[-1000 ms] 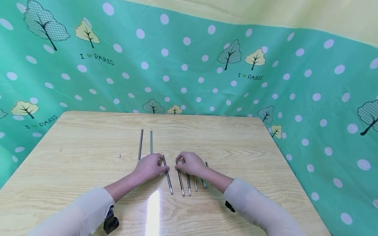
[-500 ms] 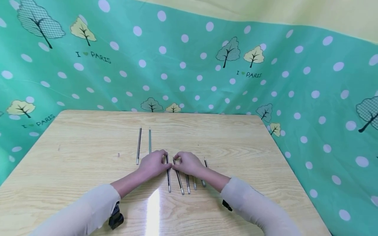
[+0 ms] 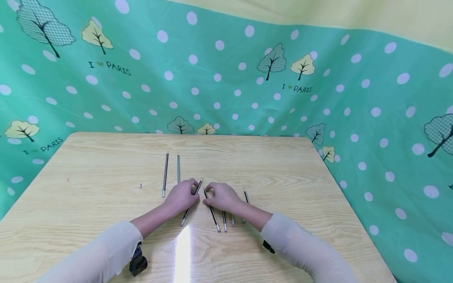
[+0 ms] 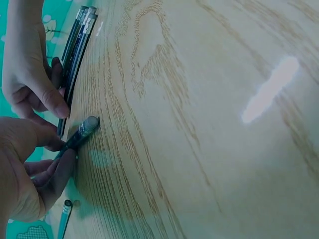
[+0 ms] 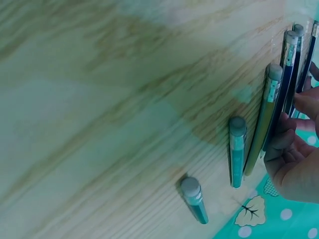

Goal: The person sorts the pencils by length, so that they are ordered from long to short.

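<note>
Head view: left hand (image 3: 182, 196) pinches a dark pencil (image 3: 186, 216), slanted, tip toward 1 o'clock, eraser toward 7. Right hand (image 3: 222, 197), near it at 3 o'clock, fingers curled on a black pencil (image 3: 213, 214), tip toward 11, eraser toward 5. Both pencils near middle of wooden surface (image 3: 283, 169). Silver-ended pencil (image 3: 165, 175) lies at 11 o'clock of left hand; teal pencil (image 3: 178, 167) at 12, near end hidden. Right wrist view: yellow pencil (image 5: 265, 114) at 11 o'clock of right hand, two green pencils (image 5: 238, 157) at 8 to 9.
</note>
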`<state>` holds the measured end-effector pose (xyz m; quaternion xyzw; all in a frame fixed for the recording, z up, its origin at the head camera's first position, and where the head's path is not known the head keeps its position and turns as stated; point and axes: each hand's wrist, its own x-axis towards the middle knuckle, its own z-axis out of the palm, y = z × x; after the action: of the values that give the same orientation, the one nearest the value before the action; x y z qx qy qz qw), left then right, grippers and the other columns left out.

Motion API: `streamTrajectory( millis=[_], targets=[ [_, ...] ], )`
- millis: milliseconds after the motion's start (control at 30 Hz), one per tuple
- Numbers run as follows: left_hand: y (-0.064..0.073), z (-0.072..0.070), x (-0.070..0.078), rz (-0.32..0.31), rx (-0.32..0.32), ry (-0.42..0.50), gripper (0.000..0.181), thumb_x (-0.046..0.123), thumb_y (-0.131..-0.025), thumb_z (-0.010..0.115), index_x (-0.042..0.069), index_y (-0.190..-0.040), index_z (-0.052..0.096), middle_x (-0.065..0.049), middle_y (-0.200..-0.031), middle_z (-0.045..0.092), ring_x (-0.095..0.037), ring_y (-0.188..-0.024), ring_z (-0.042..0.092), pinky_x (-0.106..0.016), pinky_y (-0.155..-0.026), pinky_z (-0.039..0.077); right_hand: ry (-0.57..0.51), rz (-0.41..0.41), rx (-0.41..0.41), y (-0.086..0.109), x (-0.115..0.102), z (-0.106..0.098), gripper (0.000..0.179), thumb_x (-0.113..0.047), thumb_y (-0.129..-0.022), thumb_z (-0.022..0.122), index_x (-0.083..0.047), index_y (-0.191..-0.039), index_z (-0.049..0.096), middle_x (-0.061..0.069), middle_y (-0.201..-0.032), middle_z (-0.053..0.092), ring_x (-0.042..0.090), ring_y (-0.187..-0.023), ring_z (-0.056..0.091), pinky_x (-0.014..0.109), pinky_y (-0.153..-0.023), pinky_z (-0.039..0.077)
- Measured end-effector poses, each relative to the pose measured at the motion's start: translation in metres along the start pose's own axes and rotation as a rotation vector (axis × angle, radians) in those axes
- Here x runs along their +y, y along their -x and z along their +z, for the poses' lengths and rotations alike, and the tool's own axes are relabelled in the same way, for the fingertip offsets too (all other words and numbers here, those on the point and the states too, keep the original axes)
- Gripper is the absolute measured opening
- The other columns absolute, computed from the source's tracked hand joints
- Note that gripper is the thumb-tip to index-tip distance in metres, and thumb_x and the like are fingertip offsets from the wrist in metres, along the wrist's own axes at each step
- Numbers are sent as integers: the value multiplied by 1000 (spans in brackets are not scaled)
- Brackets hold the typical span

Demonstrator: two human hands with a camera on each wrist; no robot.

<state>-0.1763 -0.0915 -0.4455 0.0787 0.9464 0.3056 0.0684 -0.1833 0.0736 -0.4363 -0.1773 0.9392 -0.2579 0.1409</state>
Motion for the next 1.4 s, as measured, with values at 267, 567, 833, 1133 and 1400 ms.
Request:
streamTrajectory(
  millis=[267, 567, 833, 1133, 1400],
  targets=[
    [0, -3, -3, -28, 6, 49, 37, 12, -76, 62, 1, -112, 62, -2, -80, 67, -11, -63, 55, -24, -54, 44, -13, -24, 7, 1, -6, 2, 35, -19, -80, 71, -7, -112, 63, -8, -52, 47, 4, -44, 40, 16, -40, 31],
    [0, -7, -7, -58, -22, 89, 32, 14, -78, 62, 1, -106, 65, -1, -79, 64, -12, -64, 53, -22, -54, 41, -37, -9, 4, 1, -7, 3, 33, -13, -80, 69, -5, -111, 63, -8, -51, 44, 4, -43, 38, 15, -39, 29],
    [3, -12, -7, -32, -3, 172, 27, 11, -79, 61, -2, -102, 64, -4, -79, 63, -12, -64, 53, -22, -55, 43, -236, 29, -17, 0, -4, -3, 33, -9, -80, 67, -3, -112, 61, -6, -54, 50, 6, -44, 44, 16, -41, 35],
    [2, -16, -5, -77, -2, 324, 29, 11, -82, 59, -1, -108, 61, -8, -88, 62, -11, -59, 55, -23, -51, 48, -426, 104, -18, -3, -2, -12, 33, -12, -83, 67, -5, -114, 61, 1, -63, 58, 19, -49, 60, 27, -49, 53],
    [0, -17, -5, -117, 1, 502, 36, 11, -84, 56, -1, -117, 56, -14, -100, 60, -15, -59, 59, -29, -54, 57, -544, 164, 20, -4, -2, -17, 27, -14, -83, 68, -2, -107, 65, 11, -74, 68, 14, -50, 60, 25, -53, 53]
  ],
)
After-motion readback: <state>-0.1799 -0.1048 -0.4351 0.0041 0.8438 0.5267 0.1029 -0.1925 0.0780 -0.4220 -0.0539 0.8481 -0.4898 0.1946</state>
